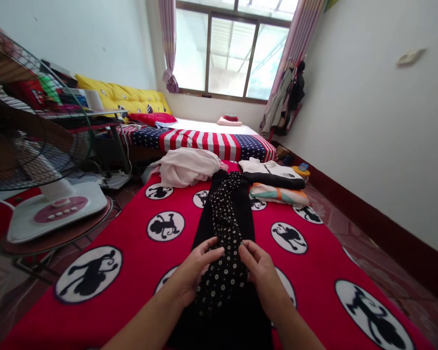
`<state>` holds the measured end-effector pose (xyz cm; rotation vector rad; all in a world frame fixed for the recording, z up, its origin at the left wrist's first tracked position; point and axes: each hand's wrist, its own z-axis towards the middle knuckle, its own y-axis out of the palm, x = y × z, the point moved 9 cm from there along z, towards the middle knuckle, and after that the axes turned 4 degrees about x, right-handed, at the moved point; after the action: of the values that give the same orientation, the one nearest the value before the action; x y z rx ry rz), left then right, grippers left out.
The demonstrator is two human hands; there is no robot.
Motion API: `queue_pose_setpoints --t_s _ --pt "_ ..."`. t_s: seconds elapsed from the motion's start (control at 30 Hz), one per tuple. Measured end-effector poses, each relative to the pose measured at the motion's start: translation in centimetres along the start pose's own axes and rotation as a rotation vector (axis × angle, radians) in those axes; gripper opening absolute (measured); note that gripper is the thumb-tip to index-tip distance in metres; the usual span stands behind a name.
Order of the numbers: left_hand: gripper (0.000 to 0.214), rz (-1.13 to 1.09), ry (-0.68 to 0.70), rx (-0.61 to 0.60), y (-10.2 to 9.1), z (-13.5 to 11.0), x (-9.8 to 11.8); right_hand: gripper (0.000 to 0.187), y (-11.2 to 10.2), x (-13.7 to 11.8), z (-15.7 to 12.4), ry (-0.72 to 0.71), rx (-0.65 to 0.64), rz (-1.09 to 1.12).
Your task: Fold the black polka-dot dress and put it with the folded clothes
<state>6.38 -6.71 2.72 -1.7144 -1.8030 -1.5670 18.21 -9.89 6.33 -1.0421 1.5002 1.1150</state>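
A black garment with cream polka dots point(224, 243) lies lengthwise on a red blanket point(131, 228), directly under both hands and running forward from them. Its dotted fabric forms a narrow, rumpled strip down the middle, with plain black fabric on either side. The left hand point(193, 272) rests on the strip's left edge and the right hand point(263, 272) on its right edge. Neither hand is closed: both lie open, fingers lightly curved, touching the cloth without clenching it.

The blanket carries white circles with black monkey silhouettes, several close to either side of the hands. Beyond the right hand, near the far end of the garment, lie a folded white-and-black top point(272, 175) and, just in front of it, a folded striped pastel garment point(279, 194). The top has a small mark on it, too small to read. Beyond the left hand, a crumpled pale pink garment point(184, 167) sits beside the far end of the black garment.

Farther forward is a bed with stars-and-stripes bedding point(204, 143), a red pillow point(153, 118) and a yellow cushion point(124, 97). Well left of the left hand stands an electric fan, its white base point(56, 211) on the floor. No other writing can be read.
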Motion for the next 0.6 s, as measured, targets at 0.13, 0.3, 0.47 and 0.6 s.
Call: queue_pose_setpoints --t_s 0.13,0.3,0.47,0.6 --pt "0.078 -0.023 0.132 0.000 0.4 -0.1 0.7 0.036 0.2 1.7 -0.6 0.133 -0.063 0.056" --pt "0.064 0.020 0.287 0.036 0.0 -0.1 2.2 0.038 0.2 0.9 -1.3 0.112 -0.116 0.207" --pt "0.048 0.130 0.361 0.098 -0.5 -0.3 3.0 0.038 -0.5 -0.1 -1.0 0.063 -0.095 0.182" --pt "0.046 0.303 0.280 0.091 -0.7 -0.3 1.8 0.042 -1.3 1.0 -1.4 0.100 -0.166 0.046"
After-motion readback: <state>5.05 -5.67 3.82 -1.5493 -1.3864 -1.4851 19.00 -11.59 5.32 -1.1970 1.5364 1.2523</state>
